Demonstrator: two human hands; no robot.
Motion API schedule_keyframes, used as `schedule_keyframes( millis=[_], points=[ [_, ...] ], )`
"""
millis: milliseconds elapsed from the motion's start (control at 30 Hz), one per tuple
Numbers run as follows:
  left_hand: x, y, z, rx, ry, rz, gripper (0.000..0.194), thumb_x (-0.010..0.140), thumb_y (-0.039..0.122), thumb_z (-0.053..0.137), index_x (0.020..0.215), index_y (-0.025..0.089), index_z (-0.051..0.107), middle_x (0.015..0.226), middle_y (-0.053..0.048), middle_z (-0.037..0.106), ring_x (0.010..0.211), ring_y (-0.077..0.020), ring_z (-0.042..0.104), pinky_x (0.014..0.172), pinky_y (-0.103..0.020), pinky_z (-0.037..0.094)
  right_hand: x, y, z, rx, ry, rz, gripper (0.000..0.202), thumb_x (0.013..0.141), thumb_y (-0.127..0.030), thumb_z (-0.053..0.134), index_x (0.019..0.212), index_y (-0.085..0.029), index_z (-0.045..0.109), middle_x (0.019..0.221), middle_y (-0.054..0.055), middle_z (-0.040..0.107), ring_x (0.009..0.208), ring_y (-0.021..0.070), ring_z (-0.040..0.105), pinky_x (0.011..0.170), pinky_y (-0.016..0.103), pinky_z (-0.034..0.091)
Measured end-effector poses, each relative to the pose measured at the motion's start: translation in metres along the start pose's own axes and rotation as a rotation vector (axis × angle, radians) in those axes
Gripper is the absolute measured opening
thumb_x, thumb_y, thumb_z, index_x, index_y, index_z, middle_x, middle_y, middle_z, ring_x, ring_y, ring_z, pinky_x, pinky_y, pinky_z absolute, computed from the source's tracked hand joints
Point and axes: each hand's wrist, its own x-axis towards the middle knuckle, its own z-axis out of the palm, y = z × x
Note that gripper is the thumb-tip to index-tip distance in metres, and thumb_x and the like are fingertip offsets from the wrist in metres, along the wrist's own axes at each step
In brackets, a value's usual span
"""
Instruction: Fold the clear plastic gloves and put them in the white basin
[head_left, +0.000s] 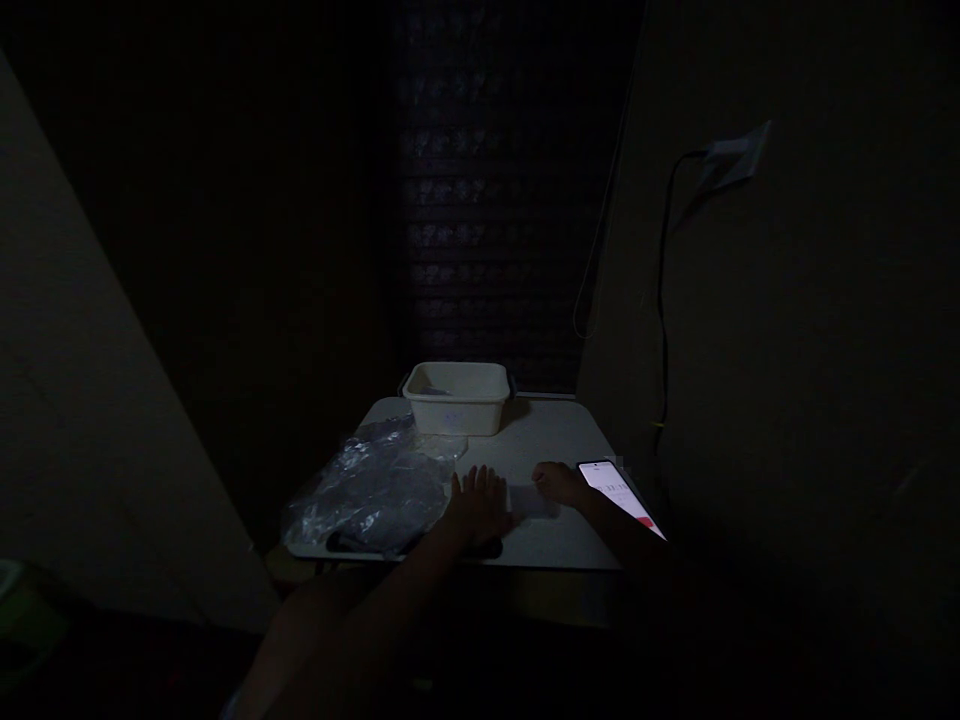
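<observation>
Flat and with fingers spread, my left hand (480, 505) lies on the near part of the white table, at the left end of a small translucent sheet (534, 502) that looks like plastic. My right hand (559, 483) is closed, its curled fingers at the upper right edge of this sheet. Dim light hides the exact grip and the sheet's details. Crumpled clear plastic (375, 485) spreads over the table to the left of my left hand.
A white basin (459, 410) with something indistinct inside stands at the back of the table (540, 435). Right of my right hand is a lit phone (619, 495). A black cable (663, 290) hangs from a socket on the right wall. Dark blinds (480, 200) cover the back.
</observation>
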Motion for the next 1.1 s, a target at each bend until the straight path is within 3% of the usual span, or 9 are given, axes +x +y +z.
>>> schedule_keyframes(
  millis=[200,367,533,700,833,1100],
  points=[
    [-0.007,-0.009,-0.020,0.016,-0.102,-0.050,0.050,0.074,0.045,0.013,0.116,0.020,0.023,0.123,-0.009,0.021,0.110,-0.0302,0.014,0.080,-0.055,0.013,0.004,-0.013,0.000,-0.033,-0.044,0.008,0.014,0.059,-0.018,0.045,0.062,-0.019,0.059,0.070,0.004,0.060,0.067,0.0159,0.053,0.053,0.023,0.035],
    [-0.001,-0.013,-0.024,-0.006,-0.046,-0.151,0.053,0.073,0.047,0.014,0.116,0.016,0.023,0.123,-0.012,0.022,0.110,-0.0299,0.015,0.080,-0.054,0.015,0.007,-0.016,-0.009,0.015,-0.017,-0.016,0.021,0.064,-0.018,0.041,0.077,-0.019,0.057,0.076,0.002,0.059,0.065,0.0114,0.052,0.053,0.020,0.036],
    [0.005,-0.020,-0.023,-0.025,0.007,-0.241,0.054,0.074,0.047,0.011,0.115,0.014,0.024,0.121,-0.012,0.026,0.108,-0.0279,0.021,0.081,-0.050,0.017,0.010,-0.022,-0.021,0.255,0.121,-0.144,0.034,0.061,-0.009,0.041,0.094,-0.015,0.049,0.081,0.003,0.057,0.069,0.0104,0.051,0.057,0.019,0.038],
    [0.004,-0.020,-0.024,-0.011,0.050,-0.266,0.051,0.074,0.045,0.011,0.112,0.015,0.028,0.117,-0.011,0.031,0.106,-0.0261,0.026,0.080,-0.049,0.019,0.007,-0.031,-0.030,0.232,0.284,-0.243,0.023,0.062,-0.010,0.039,0.078,-0.016,0.055,0.083,0.003,0.055,0.080,0.0124,0.047,0.070,0.023,0.035],
    [0.003,-0.018,-0.026,0.010,0.116,-0.288,0.048,0.075,0.041,0.013,0.109,0.013,0.031,0.111,-0.012,0.039,0.100,-0.0246,0.033,0.079,-0.047,0.023,-0.006,-0.038,-0.023,0.136,0.438,-0.261,0.019,0.064,-0.013,0.039,0.074,-0.018,0.054,0.084,0.003,0.053,0.084,0.0133,0.042,0.072,0.025,0.031],
    [0.001,-0.019,-0.026,0.038,0.003,-0.346,0.046,0.073,0.036,0.024,0.109,0.009,0.032,0.108,-0.016,0.041,0.098,-0.0262,0.036,0.075,-0.045,0.028,-0.050,-0.032,0.008,-0.103,0.244,-0.355,0.022,0.058,-0.017,0.045,0.080,-0.020,0.051,0.086,0.002,0.050,0.087,0.0156,0.039,0.074,0.029,0.024]
  ],
)
